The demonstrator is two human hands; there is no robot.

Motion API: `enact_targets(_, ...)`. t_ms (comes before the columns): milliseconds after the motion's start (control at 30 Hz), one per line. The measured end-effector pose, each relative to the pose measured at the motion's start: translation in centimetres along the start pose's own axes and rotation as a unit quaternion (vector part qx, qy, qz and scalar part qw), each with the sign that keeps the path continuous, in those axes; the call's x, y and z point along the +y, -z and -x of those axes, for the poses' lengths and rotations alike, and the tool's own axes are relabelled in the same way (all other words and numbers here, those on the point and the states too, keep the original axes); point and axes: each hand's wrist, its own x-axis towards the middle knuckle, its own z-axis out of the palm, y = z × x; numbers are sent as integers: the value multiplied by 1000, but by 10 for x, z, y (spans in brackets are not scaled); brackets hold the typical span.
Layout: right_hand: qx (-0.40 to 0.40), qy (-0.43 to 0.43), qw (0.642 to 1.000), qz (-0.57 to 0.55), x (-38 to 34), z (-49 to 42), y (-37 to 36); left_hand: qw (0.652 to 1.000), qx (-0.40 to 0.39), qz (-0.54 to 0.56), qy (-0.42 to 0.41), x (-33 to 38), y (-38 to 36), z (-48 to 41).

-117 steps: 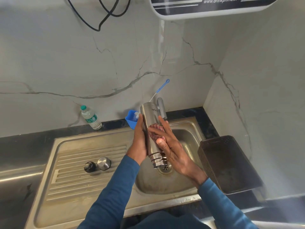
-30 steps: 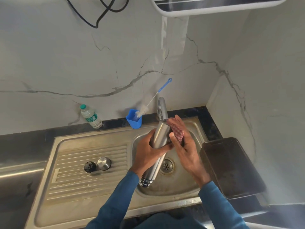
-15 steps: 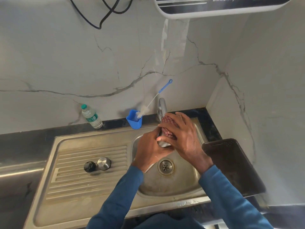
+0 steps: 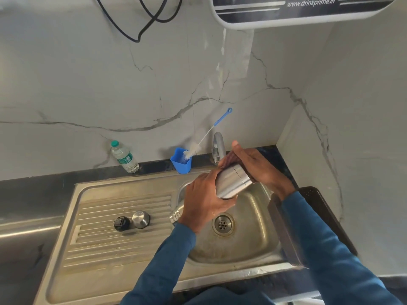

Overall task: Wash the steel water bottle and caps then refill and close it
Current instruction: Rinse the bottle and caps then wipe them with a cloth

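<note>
- Gripping the steel bottle (image 4: 232,182) around its middle, my left hand (image 4: 203,204) has its fingers curled over the body and holds it tilted above the sink basin (image 4: 248,238).
- I see the bottle's threaded neck (image 4: 175,216) poking out low on the left of that hand, while its flat base points up and to the right, near the tap (image 4: 218,146).
- My right hand (image 4: 256,166) wraps the base end, fingers bent round a reddish scrub pad (image 4: 230,159) pressed against the steel; the thumb sticks up.
- Two caps sit on the ribbed draining board (image 4: 105,238), just beside each other: a black inner cap (image 4: 121,223) on the left and a steel outer cap (image 4: 141,219) on the right.
- Behind the sink I can make out a blue cup (image 4: 181,165) with a bottle brush (image 4: 211,134) leaning in it, and a small plastic water bottle (image 4: 124,157) against the marble wall.
- A dark tray (image 4: 312,219) lies at the basin's right, partly hidden by my right sleeve.
- Overhead hangs a water purifier (image 4: 297,9).
</note>
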Motion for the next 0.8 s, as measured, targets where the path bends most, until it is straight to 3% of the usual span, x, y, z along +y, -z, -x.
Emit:
enact_targets(133,14,-3,1000,4,6,7,0,999,-31,-6,-2,2,0,-1)
enact_targets(300,4,42,986,159,-4,22,-5,998,-58,-4,-17,3,-4,2)
enact_targets(433,9,-21,1000,-1,-7,23,-1,999,-18,22,-15,0,-3,5)
enact_targets(633,137,-176,966,-133,14,35,-14,992,-9,120,42,0,-3,5)
enact_targets(800,183,-122,963,-156,32,46,-34,986,-4,133,97,1,-4,3)
